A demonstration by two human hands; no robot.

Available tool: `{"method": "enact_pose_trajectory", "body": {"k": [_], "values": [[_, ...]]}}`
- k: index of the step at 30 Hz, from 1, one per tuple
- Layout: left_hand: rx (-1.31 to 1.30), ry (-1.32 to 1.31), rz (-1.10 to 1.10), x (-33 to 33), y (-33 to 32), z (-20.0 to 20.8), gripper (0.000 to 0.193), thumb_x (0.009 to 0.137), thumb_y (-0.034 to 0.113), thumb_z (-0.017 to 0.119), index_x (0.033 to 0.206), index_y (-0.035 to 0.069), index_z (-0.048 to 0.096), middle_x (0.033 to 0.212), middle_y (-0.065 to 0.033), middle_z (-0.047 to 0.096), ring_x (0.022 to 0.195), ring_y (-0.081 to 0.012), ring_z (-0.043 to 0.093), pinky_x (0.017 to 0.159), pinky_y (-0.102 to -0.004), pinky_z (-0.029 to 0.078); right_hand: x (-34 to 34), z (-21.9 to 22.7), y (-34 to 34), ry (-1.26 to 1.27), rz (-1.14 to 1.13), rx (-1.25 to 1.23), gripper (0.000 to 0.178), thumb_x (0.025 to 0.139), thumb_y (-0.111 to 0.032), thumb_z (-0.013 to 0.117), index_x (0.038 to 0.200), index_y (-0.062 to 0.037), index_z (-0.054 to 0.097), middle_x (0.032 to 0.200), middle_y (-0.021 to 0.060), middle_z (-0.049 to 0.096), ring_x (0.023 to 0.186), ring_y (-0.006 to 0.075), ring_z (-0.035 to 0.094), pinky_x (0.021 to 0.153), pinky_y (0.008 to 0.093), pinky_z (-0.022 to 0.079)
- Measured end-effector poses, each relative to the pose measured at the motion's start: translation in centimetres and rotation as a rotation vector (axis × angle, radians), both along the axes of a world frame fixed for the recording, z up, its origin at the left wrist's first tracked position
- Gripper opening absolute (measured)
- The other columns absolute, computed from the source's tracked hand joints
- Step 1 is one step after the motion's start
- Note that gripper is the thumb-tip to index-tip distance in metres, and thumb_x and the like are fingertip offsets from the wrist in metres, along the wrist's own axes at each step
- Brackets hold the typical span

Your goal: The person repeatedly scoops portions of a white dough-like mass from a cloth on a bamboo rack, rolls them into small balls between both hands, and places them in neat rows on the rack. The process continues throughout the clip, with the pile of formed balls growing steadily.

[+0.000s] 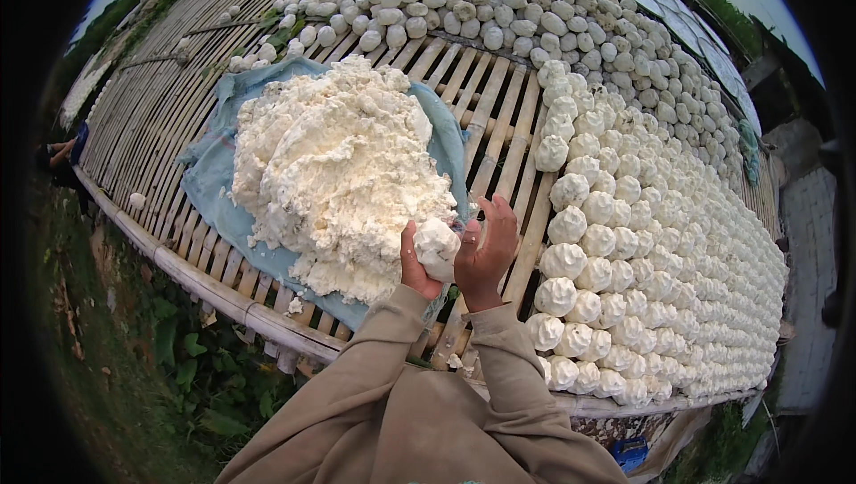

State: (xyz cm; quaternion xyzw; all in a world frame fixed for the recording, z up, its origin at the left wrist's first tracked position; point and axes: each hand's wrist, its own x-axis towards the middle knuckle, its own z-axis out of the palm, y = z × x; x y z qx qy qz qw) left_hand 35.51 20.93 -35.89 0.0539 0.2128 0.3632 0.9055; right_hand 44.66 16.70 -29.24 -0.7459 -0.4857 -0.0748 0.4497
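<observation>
Between my two hands is a rounded ball of white dough-like paste. My left hand cups it from the left and below, thumb up along its side. On the other side my right hand stands upright with its fingers apart, its palm side at or close to the ball; I cannot tell whether it touches. Just beyond my left hand lies a big crumbly heap of the same whitish paste, spread on a light blue cloth. To the right, rows of shaped white balls sit close together.
A slatted bamboo platform carries everything, with a thick bamboo pole along its near edge. Greyer, drier balls are piled at the back. Green plants grow below on the left. A blue crate shows at the lower right.
</observation>
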Motion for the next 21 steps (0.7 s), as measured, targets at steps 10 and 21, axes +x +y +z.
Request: {"method": "enact_pose_trajectory", "body": {"k": [10,21], "values": [[-0.14,0.141,-0.109,1.4,-0.4,-2.0,0.067,0.105,0.065,0.049,0.142,0.011,0.059,0.137,-0.0069,0.067,0.122,-0.0214,0.066,0.107,-0.0405,0.052,2.1,-3.1,-0.7,0.189,0.245,-0.306,0.047,0.104,-0.037,0.062,0.138,-0.0047,0.062,0.139,0.0223,0.063,0.127,0.0395,0.063,0.103,0.0444,0.051],[0.555,0.343,-0.231,8.6,5.6,0.1,0.093,0.103,0.08,0.034,0.162,0.008,0.04,0.162,-0.0168,0.043,0.153,-0.031,0.034,0.121,-0.0577,0.031,16.8,-4.3,1.0,0.372,-0.188,-0.062,0.064,0.075,-0.02,0.091,0.129,-0.0018,0.061,0.121,0.0176,0.067,0.112,0.0348,0.067,0.099,0.0435,0.053]]}}
